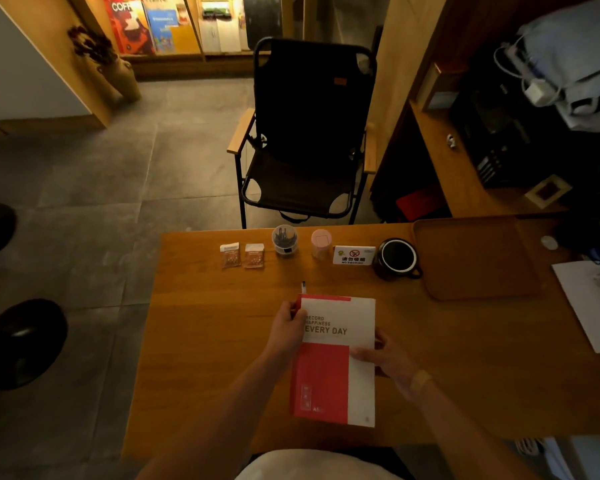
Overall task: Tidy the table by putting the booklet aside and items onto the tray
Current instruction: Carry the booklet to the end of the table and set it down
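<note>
A red and white booklet (pixel 336 362) lies in the middle of the wooden table (pixel 205 323). My left hand (pixel 288 327) grips a pen (pixel 302 289) at the booklet's upper left corner, the pen's tip pointing away from me. My right hand (pixel 390 362) holds the booklet's right edge, thumb on the cover. An empty brown tray (pixel 471 261) sits at the far right. Along the far edge stand two snack packets (pixel 242 255), a clear jar of clips (pixel 284 240), a pink container (pixel 321 243), a no-smoking sign (pixel 354 255) and a black mug (pixel 396 258).
A black folding chair (pixel 309 133) stands beyond the table. White paper (pixel 589 303) lies at the table's right edge. Shelving with cables and boxes (pixel 499 133) fills the right side. Dark stools (pixel 21 341) sit on the floor to the left.
</note>
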Demonstrator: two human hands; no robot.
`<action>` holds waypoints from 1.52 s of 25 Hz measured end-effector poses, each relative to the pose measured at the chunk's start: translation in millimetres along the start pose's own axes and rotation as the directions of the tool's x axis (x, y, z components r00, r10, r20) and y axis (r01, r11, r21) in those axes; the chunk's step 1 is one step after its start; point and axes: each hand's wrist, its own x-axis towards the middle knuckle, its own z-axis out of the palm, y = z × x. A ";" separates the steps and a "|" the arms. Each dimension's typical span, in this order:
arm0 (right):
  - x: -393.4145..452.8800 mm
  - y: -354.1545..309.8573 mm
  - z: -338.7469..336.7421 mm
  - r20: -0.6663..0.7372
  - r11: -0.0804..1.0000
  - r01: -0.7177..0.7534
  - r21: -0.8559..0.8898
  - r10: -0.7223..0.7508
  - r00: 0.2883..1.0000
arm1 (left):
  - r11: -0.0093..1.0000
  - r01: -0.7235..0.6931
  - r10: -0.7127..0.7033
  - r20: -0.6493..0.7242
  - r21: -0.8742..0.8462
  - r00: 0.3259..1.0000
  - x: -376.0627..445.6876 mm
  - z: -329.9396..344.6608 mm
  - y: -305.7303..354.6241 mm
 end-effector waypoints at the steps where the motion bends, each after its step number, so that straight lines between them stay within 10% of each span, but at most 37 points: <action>1: -3.3 -0.1 2.0 0.003 1.000 0.008 -0.007 -0.008 1.000 | 0.999 0.004 -0.004 -0.011 -0.032 1.000 -1.6 -2.6 1.4; 38: -62.1 -7.1 81.2 0.202 0.960 0.236 -0.148 -0.205 0.958 | 0.995 -0.079 0.068 -0.172 -0.055 0.983 -161.3 -111.3 -55.2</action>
